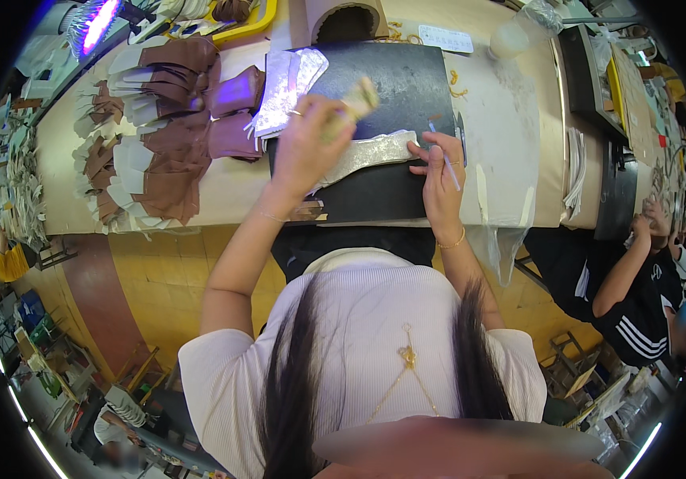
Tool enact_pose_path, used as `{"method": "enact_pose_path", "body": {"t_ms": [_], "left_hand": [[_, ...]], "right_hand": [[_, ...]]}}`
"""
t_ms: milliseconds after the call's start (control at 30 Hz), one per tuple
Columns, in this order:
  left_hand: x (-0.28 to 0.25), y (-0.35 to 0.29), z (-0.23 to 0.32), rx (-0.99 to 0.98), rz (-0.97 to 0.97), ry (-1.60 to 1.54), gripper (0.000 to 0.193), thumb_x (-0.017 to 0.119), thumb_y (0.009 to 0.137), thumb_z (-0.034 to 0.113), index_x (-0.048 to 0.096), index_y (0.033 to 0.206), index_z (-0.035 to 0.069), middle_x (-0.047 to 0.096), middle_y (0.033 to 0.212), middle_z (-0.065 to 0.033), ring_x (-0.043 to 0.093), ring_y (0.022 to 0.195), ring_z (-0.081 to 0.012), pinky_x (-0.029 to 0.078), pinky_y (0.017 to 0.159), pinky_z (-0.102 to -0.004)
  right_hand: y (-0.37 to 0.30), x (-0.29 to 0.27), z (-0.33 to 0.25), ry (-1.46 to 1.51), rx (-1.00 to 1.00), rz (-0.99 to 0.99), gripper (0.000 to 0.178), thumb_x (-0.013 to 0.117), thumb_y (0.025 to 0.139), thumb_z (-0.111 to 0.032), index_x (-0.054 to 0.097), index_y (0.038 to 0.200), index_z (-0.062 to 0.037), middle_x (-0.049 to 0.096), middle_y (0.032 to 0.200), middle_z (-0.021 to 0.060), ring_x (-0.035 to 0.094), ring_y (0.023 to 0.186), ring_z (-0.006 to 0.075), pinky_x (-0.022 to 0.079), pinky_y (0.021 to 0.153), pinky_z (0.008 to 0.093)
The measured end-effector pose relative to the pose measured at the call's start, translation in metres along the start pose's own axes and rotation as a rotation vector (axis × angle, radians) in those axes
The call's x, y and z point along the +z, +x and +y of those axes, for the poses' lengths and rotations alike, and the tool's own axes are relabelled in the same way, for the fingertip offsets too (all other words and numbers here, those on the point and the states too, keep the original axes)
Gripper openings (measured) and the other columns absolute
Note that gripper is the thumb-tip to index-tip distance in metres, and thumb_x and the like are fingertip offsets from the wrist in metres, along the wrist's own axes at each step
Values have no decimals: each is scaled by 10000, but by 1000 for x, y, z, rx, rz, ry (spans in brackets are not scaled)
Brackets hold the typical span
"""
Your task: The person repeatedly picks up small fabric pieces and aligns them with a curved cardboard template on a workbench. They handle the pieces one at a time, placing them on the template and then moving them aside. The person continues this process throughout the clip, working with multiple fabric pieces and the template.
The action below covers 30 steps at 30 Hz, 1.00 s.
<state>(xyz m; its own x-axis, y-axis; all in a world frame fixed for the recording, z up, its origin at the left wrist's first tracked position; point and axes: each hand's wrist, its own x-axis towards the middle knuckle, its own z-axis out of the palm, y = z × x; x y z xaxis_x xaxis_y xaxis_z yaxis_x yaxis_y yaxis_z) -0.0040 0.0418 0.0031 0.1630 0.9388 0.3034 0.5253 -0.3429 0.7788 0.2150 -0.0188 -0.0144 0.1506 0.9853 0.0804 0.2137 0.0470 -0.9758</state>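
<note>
A long, shiny silver piece of material (pixel 371 152) lies across the black board (pixel 403 76) in front of me. My left hand (pixel 311 140) is closed around a yellowish, blurred block-like thing (pixel 361 96), held over the left part of the silver piece. My right hand (pixel 442 180) has its fingertips at the silver piece's right end. A thin pale stick, like a pen (pixel 445 156), is held between its fingers. More silver pieces (pixel 288 84) lie stacked at the board's upper left.
Brown and pale cut pieces (pixel 171 172) are piled in fans on the left of the table. A lit lamp (pixel 94 28) and a yellow tray (pixel 251 22) are at the far left. Clear plastic sheeting (pixel 506 215) hangs over the front edge. Another person's arm (pixel 626 267) is at the right.
</note>
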Motion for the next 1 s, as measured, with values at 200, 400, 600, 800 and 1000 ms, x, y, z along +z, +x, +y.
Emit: {"method": "enact_pose_path", "body": {"t_ms": [200, 400, 600, 800, 1000], "left_hand": [[-29, 44, -40, -81, 201, 441, 261, 765, 817, 200, 687, 1025, 61, 640, 988, -131, 634, 917, -312, 507, 804, -401], [-27, 45, -39, 65, 161, 537, 205, 737, 839, 193, 717, 1014, 87, 664, 992, -122, 630, 931, -316, 486, 815, -425], [0, 4, 9, 294, -232, 216, 199, 733, 825, 161, 714, 1006, 79, 664, 1025, -104, 618, 949, -283, 475, 818, -397], [20, -15, 16, 361, -316, 259, 185, 725, 831, 160, 723, 998, 80, 658, 1070, -80, 585, 993, -252, 468, 833, -372], [27, -17, 13, 341, -312, 290, 178, 721, 837, 181, 732, 983, 81, 662, 1089, -77, 582, 1005, -251, 462, 843, -370]], "right_hand": [[1, -1, -2, -18, -34, -20, 326, 431, 1074, -285, 551, 1198, -9, 537, 1178, 86, 696, 1049, 248, 586, 722, 253], [-1, -8, -1, 12, -29, 51, 344, 398, 1082, -302, 529, 1227, -19, 511, 1211, 98, 695, 1053, 261, 586, 731, 265], [-1, -12, 3, 60, 29, 71, 364, 390, 1081, -317, 523, 1237, -16, 500, 1224, 104, 696, 1043, 263, 589, 726, 268], [-4, -10, 5, 67, 41, 51, 365, 380, 1083, -324, 490, 1257, -23, 499, 1245, 104, 692, 1059, 276, 591, 733, 275], [-6, -11, 6, 88, 47, 45, 366, 385, 1081, -327, 488, 1256, -22, 499, 1251, 107, 689, 1066, 283, 591, 738, 280]]}}
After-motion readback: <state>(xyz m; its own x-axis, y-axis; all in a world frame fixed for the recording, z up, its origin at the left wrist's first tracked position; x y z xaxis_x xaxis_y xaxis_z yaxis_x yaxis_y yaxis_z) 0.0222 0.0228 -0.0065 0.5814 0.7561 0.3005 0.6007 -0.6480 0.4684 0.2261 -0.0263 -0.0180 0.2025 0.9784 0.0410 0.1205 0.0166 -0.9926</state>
